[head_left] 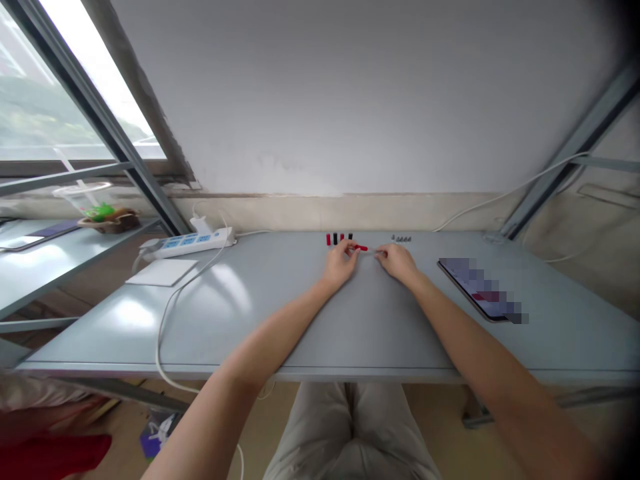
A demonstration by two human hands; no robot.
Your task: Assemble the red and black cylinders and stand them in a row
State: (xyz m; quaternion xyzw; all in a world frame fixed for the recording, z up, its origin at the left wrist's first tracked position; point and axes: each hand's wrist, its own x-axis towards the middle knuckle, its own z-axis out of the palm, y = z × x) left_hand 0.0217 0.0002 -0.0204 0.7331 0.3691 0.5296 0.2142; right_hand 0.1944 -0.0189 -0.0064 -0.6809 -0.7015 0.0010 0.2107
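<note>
Both my hands are close together near the back of the grey table point(295, 307). My left hand point(341, 260) is closed in a pinch on one end of a slim red piece point(361, 248). My right hand point(397, 260) pinches the thin, pale end that sticks out to the right of it. The fingertips hide parts of the piece, so its exact kind is unclear. Just behind my left hand stand small red cylinders point(329, 239) and black cylinders point(335, 239) in a row. Several tiny metal parts point(403, 239) lie behind my right hand.
A phone point(475, 290) lies to the right. At left are a white power strip point(195, 243), a flat white square point(163, 273) and a white cable point(167, 307) running over the front edge. Metal posts point(565, 147) flank the table; a wall point(345, 100) stands behind.
</note>
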